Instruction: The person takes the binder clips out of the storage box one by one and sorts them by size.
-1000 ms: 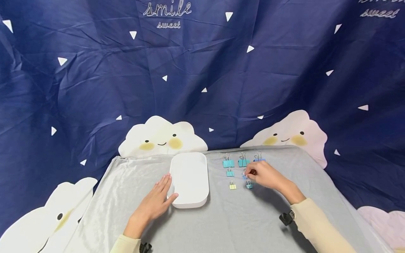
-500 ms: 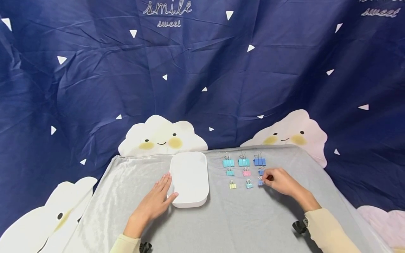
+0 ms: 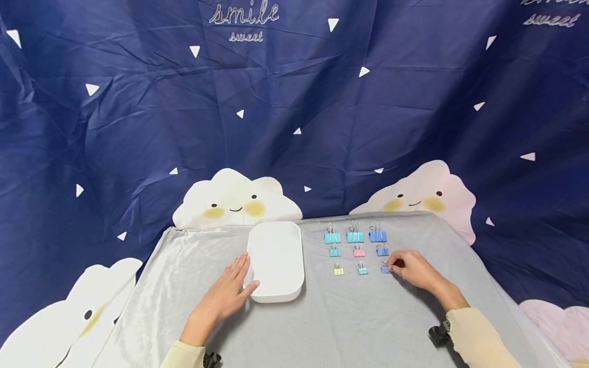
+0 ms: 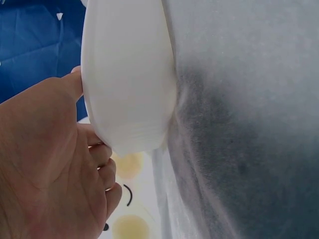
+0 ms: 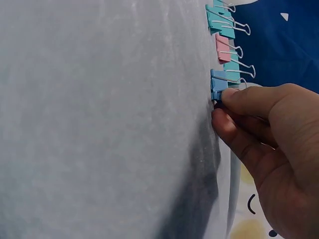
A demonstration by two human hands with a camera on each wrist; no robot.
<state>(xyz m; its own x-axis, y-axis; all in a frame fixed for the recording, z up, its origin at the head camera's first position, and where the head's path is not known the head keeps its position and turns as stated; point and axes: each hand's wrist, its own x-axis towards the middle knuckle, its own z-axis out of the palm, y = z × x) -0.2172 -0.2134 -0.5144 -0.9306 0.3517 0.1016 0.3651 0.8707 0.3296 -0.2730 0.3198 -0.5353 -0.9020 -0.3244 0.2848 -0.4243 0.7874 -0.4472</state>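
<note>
My right hand (image 3: 414, 268) is at the right end of the front row, its thumb and index finger pinching a small blue binder clip (image 3: 385, 268). In the right wrist view, my thumb overlaps the edge of blue clips (image 5: 218, 82) lined up there. Left of the held clip stand a light teal binder clip (image 3: 363, 269) and a yellow one (image 3: 338, 270). My left hand (image 3: 225, 292) rests with extended fingers along the left side of a white rounded box (image 3: 277, 260); in the left wrist view, its thumb and fingers touch the box's rim (image 4: 88, 94).
Behind the front row, a middle row holds teal (image 3: 335, 251), pink (image 3: 359, 251) and blue (image 3: 382, 250) clips. Larger teal (image 3: 332, 236) and blue (image 3: 378, 235) clips stand at the back. A grey cloth (image 3: 322, 327) covers the table; a dark blue curtain (image 3: 294, 92) hangs behind.
My right hand has moved rightward from the middle column, uncovering the pink and blue clips. Over the last half second the small blue clip shifted slightly right and nearer. The left hand stayed put.
</note>
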